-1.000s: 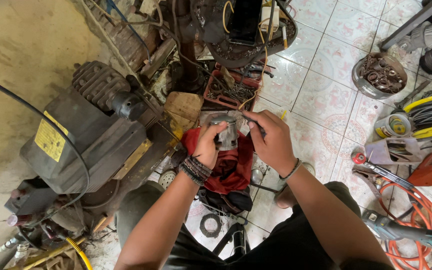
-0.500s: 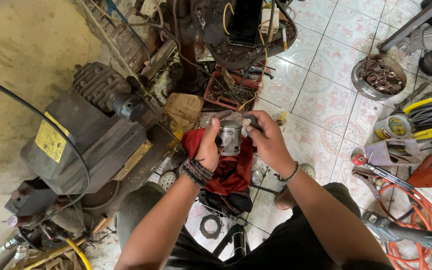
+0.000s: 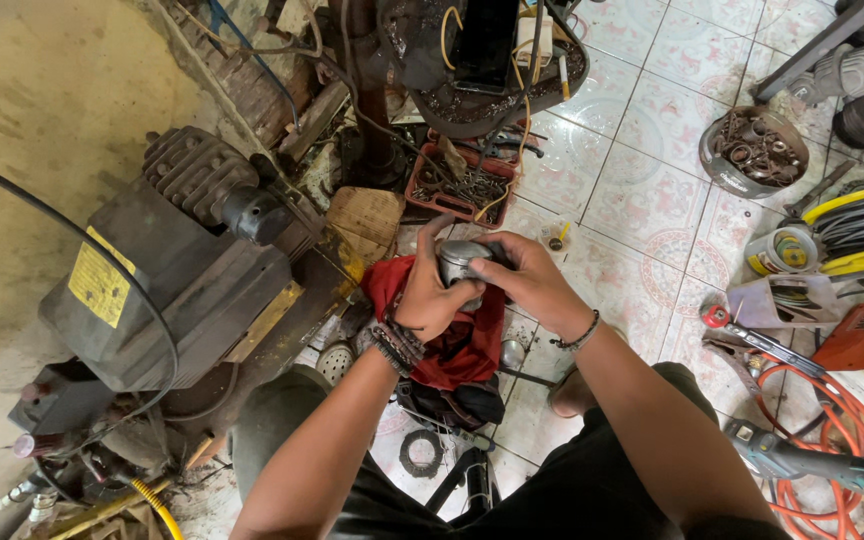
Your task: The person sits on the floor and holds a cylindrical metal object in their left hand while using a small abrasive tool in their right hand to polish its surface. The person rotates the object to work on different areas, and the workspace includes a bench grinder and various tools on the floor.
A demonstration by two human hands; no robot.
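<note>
Change: against the views just before, the small grey metal cylinder [image 3: 460,262] sat lower and closer in between the two hands, and the right hand [image 3: 530,283] had come further over its right side; the part looked more enclosed than it did a moment earlier, which I judge to mean the grip was being tightened or reset on it
Left hand [image 3: 430,297]: curled, thumb up along the cylinder's left side and fingers wrapped beneath, grasping the cylinder; dark beaded bracelets sat at the wrist
Right hand: fingers bent and closed over the cylinder's top and right flank, also grasping it (how hard it pressed could not be told)
Cylinder: held in the air between both hands, just above the crumpled red cloth [image 3: 462,335], its rounded pale end turned up and left
Below: the red cloth lay over the person's lap and a dark bundle, above the patterned white tiled floor [image 3: 642,190]
Left of the hands: a large dark grey finned motor with a yellow label [image 3: 167,265], close by
Beyond the hands: a red tray of loose metal bits [image 3: 462,185], near
Far right: a round pan of rusty rings [image 3: 755,150] and an orange coiled hose [image 3: 832,430], well apart from the hands
</note>
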